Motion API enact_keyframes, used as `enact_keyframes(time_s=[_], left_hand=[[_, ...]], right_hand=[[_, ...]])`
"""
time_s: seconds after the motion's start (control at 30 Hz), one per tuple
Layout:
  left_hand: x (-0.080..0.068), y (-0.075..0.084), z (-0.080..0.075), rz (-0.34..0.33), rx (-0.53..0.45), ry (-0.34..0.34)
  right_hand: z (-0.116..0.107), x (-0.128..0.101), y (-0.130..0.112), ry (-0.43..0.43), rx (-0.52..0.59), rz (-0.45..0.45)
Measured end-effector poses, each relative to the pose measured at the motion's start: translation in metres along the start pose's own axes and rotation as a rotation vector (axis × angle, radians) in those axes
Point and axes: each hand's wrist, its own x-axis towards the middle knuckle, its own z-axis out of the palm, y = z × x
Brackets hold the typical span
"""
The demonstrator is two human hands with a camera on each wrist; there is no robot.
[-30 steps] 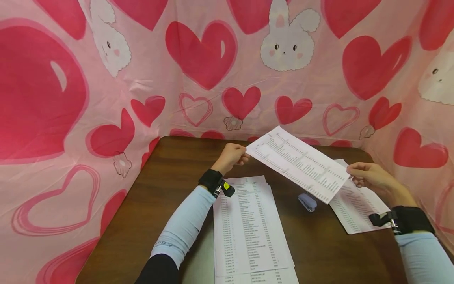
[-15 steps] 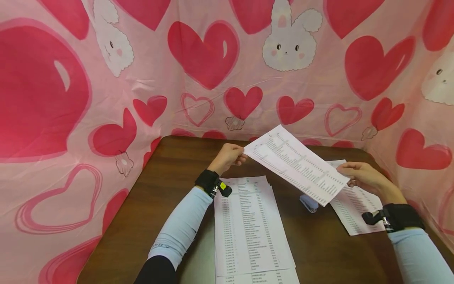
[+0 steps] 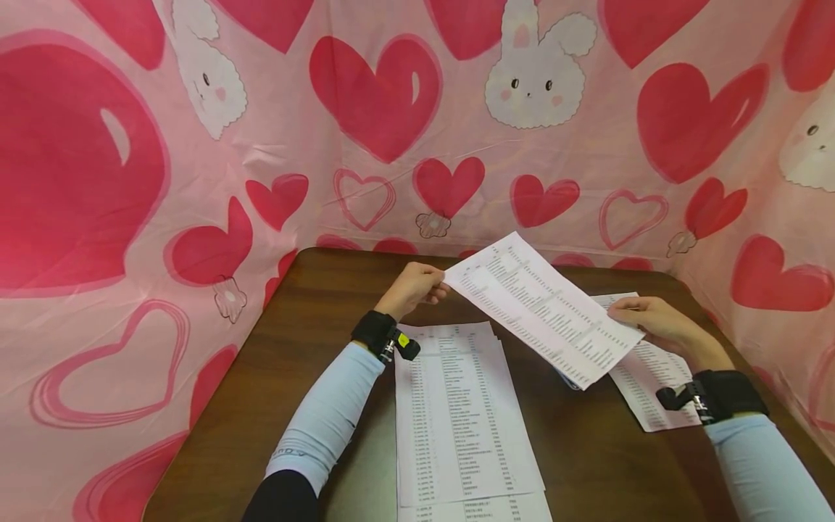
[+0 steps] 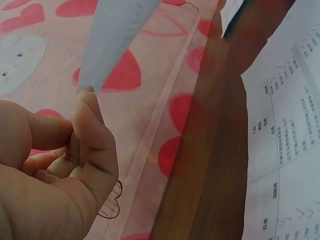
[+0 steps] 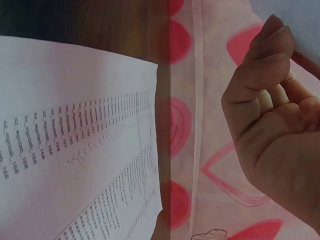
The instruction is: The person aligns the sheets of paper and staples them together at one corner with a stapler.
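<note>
A printed sheet (image 3: 543, 309) hangs in the air above the brown tabletop (image 3: 313, 341), held between both hands and tilted so its far left corner sits higher than its near right one. It is white, long and narrow as seen from the head camera, and covered in columns of small dark print too fine to read. The left hand (image 3: 413, 287) pinches the sheet's upper left corner between thumb and curled fingers (image 4: 87, 131); the left wrist view shows the paper's edge rising from that pinch. The right hand (image 3: 651, 323) grips the sheet's right edge with fingers curled. Under the raised sheet, a small blue object (image 3: 566, 378) peeks out, mostly hidden. A stack of printed pages (image 3: 459, 420) lies flat on the tabletop near the left forearm, and another printed page (image 3: 646, 380) lies beneath the right hand. Pink cloth with red hearts and white rabbits (image 3: 391, 109) walls in the tabletop.
</note>
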Motion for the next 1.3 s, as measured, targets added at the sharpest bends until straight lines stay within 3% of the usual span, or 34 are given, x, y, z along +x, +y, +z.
enact_keyframes(time_s=[0.4,0.73,1.3], left_hand=[[-0.003,0.002,-0.012,0.000,0.003,0.006],[-0.003,0.004,-0.017,0.009,-0.020,0.014],[-0.006,0.001,-0.030,0.012,-0.002,0.021]], right_hand=[[0.011,0.001,-0.004,-0.101,-0.025,-0.059],[0.015,0.004,-0.003,-0.290,0.055,-0.145],[0.033,0.007,-0.001,-0.391,-0.003,-0.177]])
